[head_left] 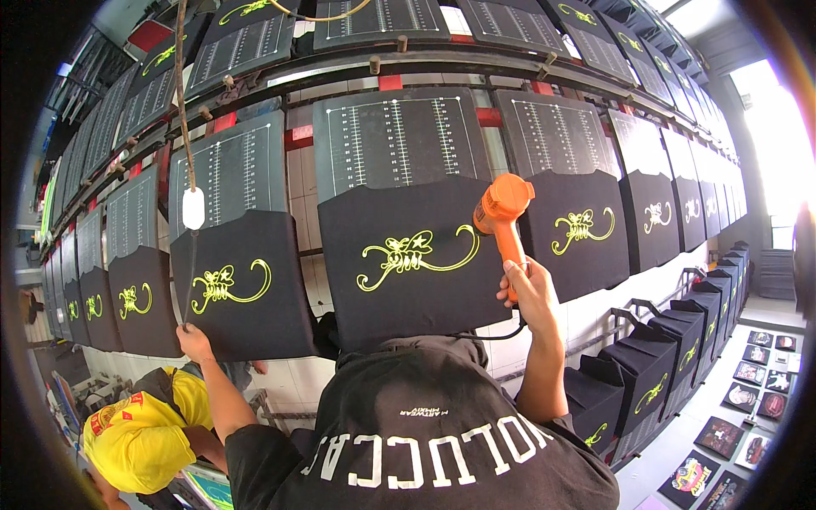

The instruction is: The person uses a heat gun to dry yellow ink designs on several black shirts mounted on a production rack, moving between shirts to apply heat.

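Observation:
My right hand (531, 293) is wrapped round the handle of an orange heat gun (508, 200). The gun's head is over the right edge of a black shirt panel (408, 319) with a yellow-green line print (408, 259). A dark cord (506, 337) trails below that hand. To the left, my left hand (195, 342) is closed on a thin dark cord (190, 280) that runs up to a hanging white connector (194, 208). That hand is at the lower left corner of another printed black panel (246, 331).
Grey boards with white ruler marks (395, 140) stand in long rows, most bearing printed black panels. A metal rail (340, 66) runs behind them. A person in a yellow shirt (140, 429) bends close by at lower left. Printed sheets (731, 433) lie on the floor at right.

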A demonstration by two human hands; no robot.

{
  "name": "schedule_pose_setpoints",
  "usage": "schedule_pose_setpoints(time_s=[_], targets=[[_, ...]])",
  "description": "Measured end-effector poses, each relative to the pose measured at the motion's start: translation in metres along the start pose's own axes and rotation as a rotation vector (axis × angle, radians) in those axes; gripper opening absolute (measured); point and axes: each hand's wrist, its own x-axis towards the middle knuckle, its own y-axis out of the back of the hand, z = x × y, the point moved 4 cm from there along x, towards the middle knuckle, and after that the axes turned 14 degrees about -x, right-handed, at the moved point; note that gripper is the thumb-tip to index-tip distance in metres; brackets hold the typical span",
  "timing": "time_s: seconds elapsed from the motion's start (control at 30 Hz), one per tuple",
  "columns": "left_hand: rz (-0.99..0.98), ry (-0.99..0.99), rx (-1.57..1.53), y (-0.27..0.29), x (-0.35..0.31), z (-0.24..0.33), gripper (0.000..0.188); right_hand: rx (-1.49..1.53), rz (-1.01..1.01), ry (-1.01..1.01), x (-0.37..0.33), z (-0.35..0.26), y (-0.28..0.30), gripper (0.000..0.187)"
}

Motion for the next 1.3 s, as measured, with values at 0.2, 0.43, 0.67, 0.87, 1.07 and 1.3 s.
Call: schedule_pose_setpoints(time_s=[0.2,0.43,0.67,0.87,1.07,1.3], targets=[[-0.054,-0.35,-0.073,-0.004,-0.022,0.069,0.035,0.033,-0.004,0.004,-0.007,0.009,0.003,0.028],[-0.148,-0.218,-0.284,-0.015,-0.048,0.105,0.039,0.047,-0.003,-0.008,-0.019,0.016,0.006,0.028],[-0.145,-0.206,-0.311,-0.007,-0.05,0.114,0.044,0.078,-0.012,-0.013,-0.03,0.024,0.005,0.027],[-0.088,-0.224,-0.412,-0.006,-0.055,0.115,0.047,0.088,-0.037,-0.021,-0.039,0.031,0.002,0.025],[0.04,-0.164,-0.281,0.004,-0.066,0.094,0.051,0.127,-0.072,-0.022,-0.05,0.035,0.0,0.027],[0.168,-0.104,0.065,0.002,-0.089,0.052,0.057,0.085,-0.1,0.0,-0.061,0.031,-0.01,0.027]])
